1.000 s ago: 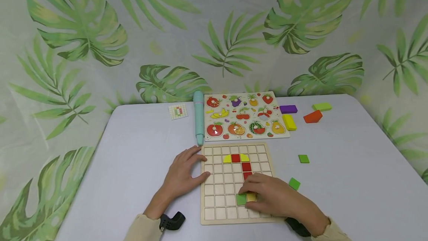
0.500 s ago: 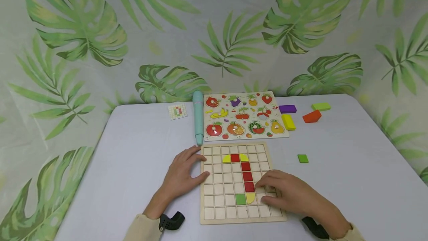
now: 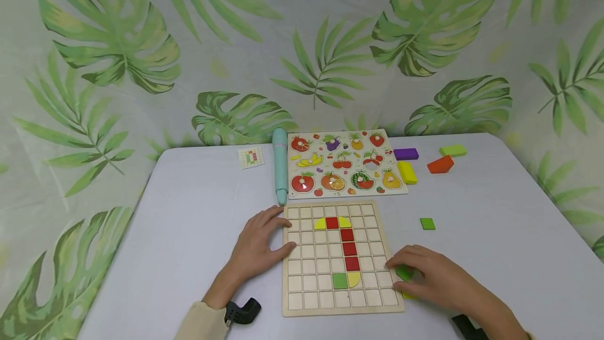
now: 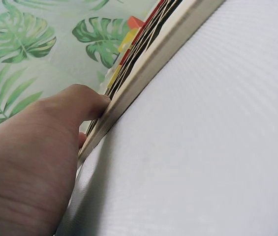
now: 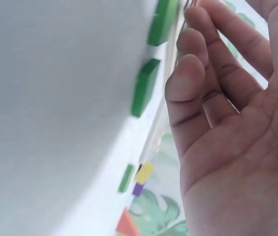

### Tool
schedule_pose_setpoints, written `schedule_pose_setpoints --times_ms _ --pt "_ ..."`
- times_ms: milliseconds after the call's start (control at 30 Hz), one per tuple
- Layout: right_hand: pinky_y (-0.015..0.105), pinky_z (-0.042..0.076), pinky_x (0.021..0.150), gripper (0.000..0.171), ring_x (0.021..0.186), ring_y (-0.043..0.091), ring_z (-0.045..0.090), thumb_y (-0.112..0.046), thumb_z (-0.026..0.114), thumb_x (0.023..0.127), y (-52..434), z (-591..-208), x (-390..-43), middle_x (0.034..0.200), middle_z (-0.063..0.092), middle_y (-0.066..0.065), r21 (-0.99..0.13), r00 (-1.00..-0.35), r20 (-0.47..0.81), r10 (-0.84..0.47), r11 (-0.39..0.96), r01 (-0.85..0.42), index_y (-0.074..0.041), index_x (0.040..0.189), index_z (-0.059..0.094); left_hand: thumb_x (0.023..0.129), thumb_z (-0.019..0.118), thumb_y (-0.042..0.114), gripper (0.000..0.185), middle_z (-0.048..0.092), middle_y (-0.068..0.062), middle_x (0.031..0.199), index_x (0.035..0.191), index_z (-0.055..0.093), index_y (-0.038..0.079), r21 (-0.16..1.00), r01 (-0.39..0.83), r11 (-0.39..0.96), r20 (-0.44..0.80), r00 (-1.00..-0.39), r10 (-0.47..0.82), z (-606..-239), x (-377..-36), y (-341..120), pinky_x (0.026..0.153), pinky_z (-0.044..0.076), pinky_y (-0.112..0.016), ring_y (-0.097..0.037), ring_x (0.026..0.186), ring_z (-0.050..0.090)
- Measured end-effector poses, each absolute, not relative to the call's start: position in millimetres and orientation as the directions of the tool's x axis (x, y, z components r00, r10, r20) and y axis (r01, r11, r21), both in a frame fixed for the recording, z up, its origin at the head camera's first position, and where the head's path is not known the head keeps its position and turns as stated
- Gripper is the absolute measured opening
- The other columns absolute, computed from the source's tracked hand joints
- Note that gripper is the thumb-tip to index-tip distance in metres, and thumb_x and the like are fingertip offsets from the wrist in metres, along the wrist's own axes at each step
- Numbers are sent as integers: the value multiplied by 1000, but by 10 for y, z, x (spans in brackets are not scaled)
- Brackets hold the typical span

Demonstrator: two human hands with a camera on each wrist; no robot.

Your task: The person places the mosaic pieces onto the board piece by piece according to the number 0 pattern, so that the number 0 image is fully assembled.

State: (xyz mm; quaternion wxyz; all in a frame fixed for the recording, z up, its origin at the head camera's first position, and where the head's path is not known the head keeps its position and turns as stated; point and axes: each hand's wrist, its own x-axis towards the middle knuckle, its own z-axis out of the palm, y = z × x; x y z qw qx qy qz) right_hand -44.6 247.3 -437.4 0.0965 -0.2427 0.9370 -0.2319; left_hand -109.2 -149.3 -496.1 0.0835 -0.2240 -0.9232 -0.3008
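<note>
By the left hand (image 3: pixel 257 252) lies a pale wooden grid board (image 3: pixel 309 298) bearing red squares (image 3: pixel 349 248), yellow curved pieces (image 3: pixel 321 223) and one green square (image 3: pixel 340 280). Under the right hand (image 3: pixel 436 278) sit a green tile (image 3: pixel 403 273) and a yellow one (image 3: pixel 408 295). Beyond it lies another green tile (image 3: pixel 428 223). The table (image 3: pixel 198 224) is pale lavender-grey.
</note>
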Motion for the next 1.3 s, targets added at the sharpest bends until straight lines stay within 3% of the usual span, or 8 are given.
schedule_pose_setpoints --times_ms 200,400,667,867,933,1000,1200,1300 --pt "26 57 86 29 102 3 62 -50 78 88 2614 -4452 -330 111 64 -25 -469 -836 25 -548 733 -494 -37 113 70 87 80 41 38 53 -8 153 117 69 21 520 465 717 280 -886 370 -4947 -1093 -1492 118 36 -56 -29 144 47" --pt "25 57 84 25 102 2 62 -46 77 90 2718 -4493 -277 110 64 -26 -472 -832 22 -554 728 -497 -40 113 71 87 80 42 38 53 -7 153 118 69 22 518 455 724 273 -890 364 -4945 -1091 -1488 118 36 -57 -29 144 47" --pt "19 53 74 34 94 -2 57 -16 79 91 2819 -4529 -258 112 62 -21 -517 -796 85 -599 656 -549 -35 118 71 87 80 41 38 53 -7 153 118 69 22 515 450 729 269 -893 361 -4948 -1095 -1480 118 37 -57 -29 144 47" --pt "19 51 74 28 90 -4 53 -43 77 91 2787 -4528 -223 109 59 -24 -498 -854 16 -521 736 -459 -37 116 65 87 80 41 37 54 -8 152 117 70 21 524 454 721 273 -891 363 -4942 -1093 -1483 117 37 -57 -29 144 48" --pt "20 53 75 26 90 -4 53 -45 78 90 2784 -4529 -223 107 59 -25 -467 -864 12 -503 761 -450 -39 111 65 87 80 40 37 54 -8 152 117 70 21 528 455 717 274 -891 363 -4938 -1088 -1486 117 37 -58 -30 143 48" --pt "20 54 77 25 93 -3 56 -35 82 89 2790 -4537 -229 108 59 -26 -443 -860 44 -509 761 -474 -41 108 66 87 80 40 37 54 -8 152 117 70 22 532 454 715 273 -891 363 -4940 -1088 -1486 117 37 -58 -29 144 48" --pt "8 48 85 50 103 0 60 1 79 83 2818 -4559 -240 112 59 -22 -460 -807 153 -571 682 -569 -41 108 69 86 81 40 37 53 -8 153 116 70 22 528 458 715 277 -889 364 -4952 -1092 -1488 118 36 -58 -29 145 46" --pt "8 48 85 45 103 1 59 -3 80 85 2821 -4553 -237 114 60 -21 -484 -817 143 -559 680 -551 -39 110 68 87 80 41 37 53 -8 153 117 70 21 519 462 719 285 -887 365 -4958 -1097 -1488 118 37 -57 -29 145 47"
